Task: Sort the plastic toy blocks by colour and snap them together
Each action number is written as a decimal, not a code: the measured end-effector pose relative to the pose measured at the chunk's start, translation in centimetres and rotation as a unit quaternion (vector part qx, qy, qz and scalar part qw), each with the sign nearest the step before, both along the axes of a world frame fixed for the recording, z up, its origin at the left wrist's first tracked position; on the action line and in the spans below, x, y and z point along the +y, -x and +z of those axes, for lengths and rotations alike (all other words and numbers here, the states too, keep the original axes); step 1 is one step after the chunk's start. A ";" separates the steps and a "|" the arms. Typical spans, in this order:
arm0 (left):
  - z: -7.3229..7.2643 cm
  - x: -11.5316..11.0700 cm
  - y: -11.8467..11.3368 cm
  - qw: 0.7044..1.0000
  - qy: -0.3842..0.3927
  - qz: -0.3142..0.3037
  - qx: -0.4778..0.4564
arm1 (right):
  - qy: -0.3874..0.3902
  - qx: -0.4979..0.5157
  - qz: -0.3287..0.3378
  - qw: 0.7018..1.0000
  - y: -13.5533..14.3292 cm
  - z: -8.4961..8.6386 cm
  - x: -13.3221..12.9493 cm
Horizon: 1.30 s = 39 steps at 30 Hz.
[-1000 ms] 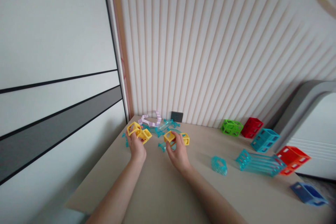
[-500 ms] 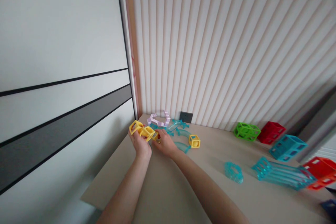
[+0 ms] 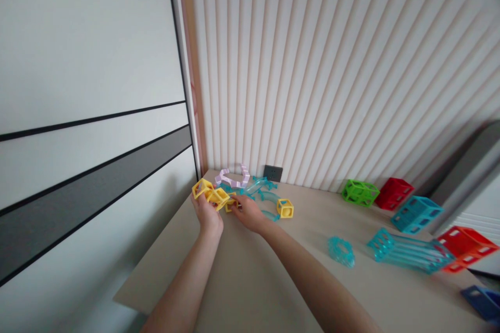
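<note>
Several joined yellow blocks (image 3: 216, 196) are held in my left hand (image 3: 208, 214), over the far left part of the table. Just to the right, my right hand (image 3: 249, 212) grips a separate-looking yellow block (image 3: 230, 204) with closed fingers. Whether that block touches the joined ones cannot be made out. Behind my hands lie a pale purple zigzag piece (image 3: 233, 182) and clear teal track pieces (image 3: 258, 186). Another yellow block (image 3: 285, 208) stands to the right of my right hand, at the end of a curved teal piece.
Along the right of the table (image 3: 297, 250) are a green block (image 3: 360, 193), a dark red block (image 3: 394, 193), a teal block (image 3: 416, 214), a teal ring (image 3: 341, 251), a ribbed teal slide (image 3: 417, 253), an orange-red block (image 3: 467, 247) and a blue piece (image 3: 482, 302).
My right hand has moved slightly right, and more of the yellow block at its fingertips shows. The view has shifted a little, bringing more of the blue piece into sight.
</note>
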<state>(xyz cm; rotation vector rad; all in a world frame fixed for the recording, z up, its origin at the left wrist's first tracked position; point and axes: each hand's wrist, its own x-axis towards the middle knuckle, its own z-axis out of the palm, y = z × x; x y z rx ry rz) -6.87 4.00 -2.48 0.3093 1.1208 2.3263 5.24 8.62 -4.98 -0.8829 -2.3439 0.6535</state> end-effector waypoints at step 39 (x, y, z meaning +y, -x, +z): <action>-6.3 -8.8 10.8 0.644 0.421 0.020 0.638 | 0.082 0.044 -0.025 0.995 -8.6 -1.8 -9.8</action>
